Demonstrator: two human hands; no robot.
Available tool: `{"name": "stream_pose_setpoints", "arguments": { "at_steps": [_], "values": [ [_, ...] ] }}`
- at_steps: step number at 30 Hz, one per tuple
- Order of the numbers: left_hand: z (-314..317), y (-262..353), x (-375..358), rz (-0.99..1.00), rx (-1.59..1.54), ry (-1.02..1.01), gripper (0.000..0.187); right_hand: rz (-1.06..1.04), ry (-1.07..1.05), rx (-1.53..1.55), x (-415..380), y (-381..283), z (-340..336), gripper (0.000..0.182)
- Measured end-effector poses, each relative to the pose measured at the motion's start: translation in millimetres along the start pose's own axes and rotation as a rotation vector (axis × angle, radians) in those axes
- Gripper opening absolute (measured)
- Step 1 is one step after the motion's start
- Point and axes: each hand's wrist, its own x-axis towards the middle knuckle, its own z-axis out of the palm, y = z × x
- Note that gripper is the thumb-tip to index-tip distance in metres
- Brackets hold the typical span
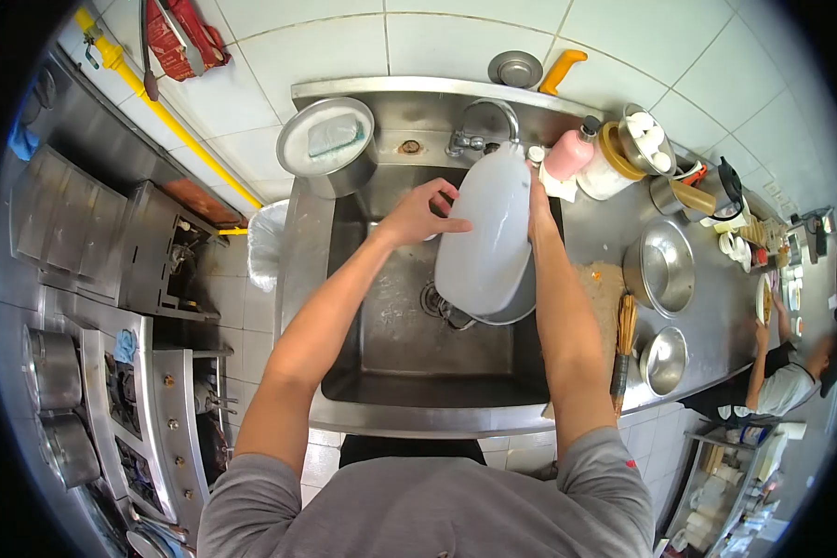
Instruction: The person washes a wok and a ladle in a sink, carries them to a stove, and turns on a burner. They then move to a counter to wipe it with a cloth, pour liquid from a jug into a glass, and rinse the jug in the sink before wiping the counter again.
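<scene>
Big cloudy plastic jug (486,232) is center frame, tilted above the sink (428,363), narrow end up near the faucet (504,110), broad end toward the lower middle. Right hand (538,212) is clamped on the jug's right side; left hand (417,216) is at its left side, fingers and thumb spread, not wrapped round it. Can't tell if the left thumb touches or just overlaps in view. Handling, best guess: thin walls with some flex, light if near empty, heavy and sloshy if full, slick when wet, not very fragile. Best hold: one palm per side around the middle, or neck plus a palm under the broad end. Hidden: right fingertips behind the jug, much of the metal bowl (524,307) below it. Can't make out fill level, neck opening, or running water.
</scene>
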Motion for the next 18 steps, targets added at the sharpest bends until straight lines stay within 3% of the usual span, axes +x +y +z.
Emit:
{"name": "stream_pose_setpoints", "arguments": {
  "at_steps": [4,11,12,15,16,18],
  "values": [
    [37.7,11.5,-0.4,0.17,-0.34,-0.037,0.1,-0.088,0.033,0.069,-3.8,14.0,10.2,0.065],
    [13.4,22.8,33.8,-0.097,-0.326,-0.141,0.089,-0.197,0.022,0.091,20.4,24.4,2.5,0.067],
    [12.9,17.9,39.1,-0.067,-0.306,-0.096,0.074,-0.188,0.014,0.092,17.6,21.9,0.2,0.068],
    [3.2,19.2,48.9,-0.055,-0.252,-0.05,0.059,-0.051,0.078,0.115,-19.7,3.9,22.3,0.071],
    [1.7,23.2,48.1,-0.021,-0.213,0.033,0.043,-0.035,0.14,0.058,-17.8,5.3,22.2,0.07],
    [-0.8,16.5,59.3,0.047,-0.019,0.196,0.038,-0.001,0.264,-0.057,-18.3,5.2,30.2,0.067]
  ]
}}
